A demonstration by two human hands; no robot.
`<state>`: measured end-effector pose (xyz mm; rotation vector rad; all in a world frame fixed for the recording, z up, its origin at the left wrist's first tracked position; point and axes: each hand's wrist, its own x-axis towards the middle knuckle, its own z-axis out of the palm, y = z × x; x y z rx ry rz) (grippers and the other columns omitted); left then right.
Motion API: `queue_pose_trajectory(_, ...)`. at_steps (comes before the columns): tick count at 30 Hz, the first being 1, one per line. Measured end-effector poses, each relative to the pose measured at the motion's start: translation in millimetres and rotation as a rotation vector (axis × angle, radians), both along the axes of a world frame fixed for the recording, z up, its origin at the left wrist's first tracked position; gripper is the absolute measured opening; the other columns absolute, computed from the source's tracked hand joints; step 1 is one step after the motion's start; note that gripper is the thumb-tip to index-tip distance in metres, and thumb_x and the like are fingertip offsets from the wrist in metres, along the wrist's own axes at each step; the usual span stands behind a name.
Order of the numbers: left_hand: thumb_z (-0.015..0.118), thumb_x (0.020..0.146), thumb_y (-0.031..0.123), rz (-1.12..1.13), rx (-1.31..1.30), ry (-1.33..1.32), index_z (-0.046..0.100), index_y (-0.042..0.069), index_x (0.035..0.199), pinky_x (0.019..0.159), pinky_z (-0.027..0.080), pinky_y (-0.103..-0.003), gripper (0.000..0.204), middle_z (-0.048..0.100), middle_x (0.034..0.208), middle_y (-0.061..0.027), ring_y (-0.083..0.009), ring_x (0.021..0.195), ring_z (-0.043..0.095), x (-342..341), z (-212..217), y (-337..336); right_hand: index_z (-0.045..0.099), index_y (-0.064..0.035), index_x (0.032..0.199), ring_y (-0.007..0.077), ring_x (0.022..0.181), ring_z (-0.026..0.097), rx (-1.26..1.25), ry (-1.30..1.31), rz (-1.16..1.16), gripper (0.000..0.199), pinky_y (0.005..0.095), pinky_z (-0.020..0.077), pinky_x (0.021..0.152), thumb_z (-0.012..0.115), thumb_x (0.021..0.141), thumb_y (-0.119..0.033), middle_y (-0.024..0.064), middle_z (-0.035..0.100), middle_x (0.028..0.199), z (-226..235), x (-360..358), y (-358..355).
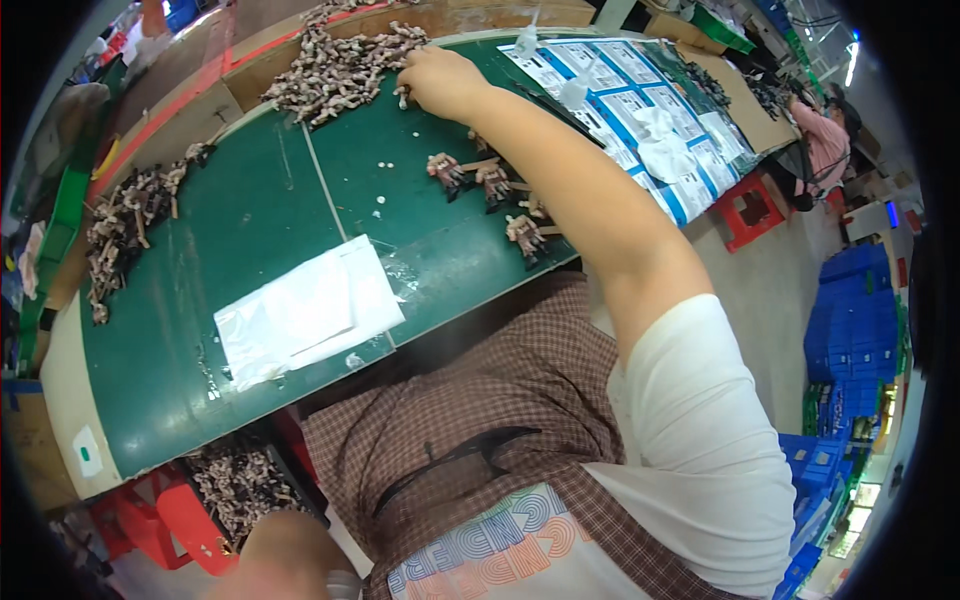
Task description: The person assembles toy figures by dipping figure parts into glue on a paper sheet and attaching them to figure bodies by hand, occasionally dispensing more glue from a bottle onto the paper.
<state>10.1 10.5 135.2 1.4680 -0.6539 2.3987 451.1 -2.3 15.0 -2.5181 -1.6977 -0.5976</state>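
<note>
fingers [406, 80] of the right hand [445, 85] curl at the right edge of the main heap [335, 75] of small figures; can't tell if they grip one. left hand out of view. heap probably sits far back on the green surface [250, 220] to leave working room. loose figures [493, 185] lie nearer, likely for easy reach. count: two heaps, main plus smaller heap [125, 215] at left, pieces uncountable; at least four loose figures.
</note>
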Motion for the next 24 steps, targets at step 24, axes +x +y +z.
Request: queue_pose_trajectory(24,0.078,0.069,0.022,0.015,-0.439,1.583,0.055,-0.005,0.108,0.089,0.049,-0.038,0.053,0.054,0.108,-0.0229,-0.0365,0.101,0.057,209,-101,40,0.059,0.0066,0.120,0.0120,0.086,0.060,1.009,1.507,-0.191,0.027,0.0213,0.0477,0.072,0.056,0.096,-0.005,0.0067,0.062,0.098,-3,-226,-206)
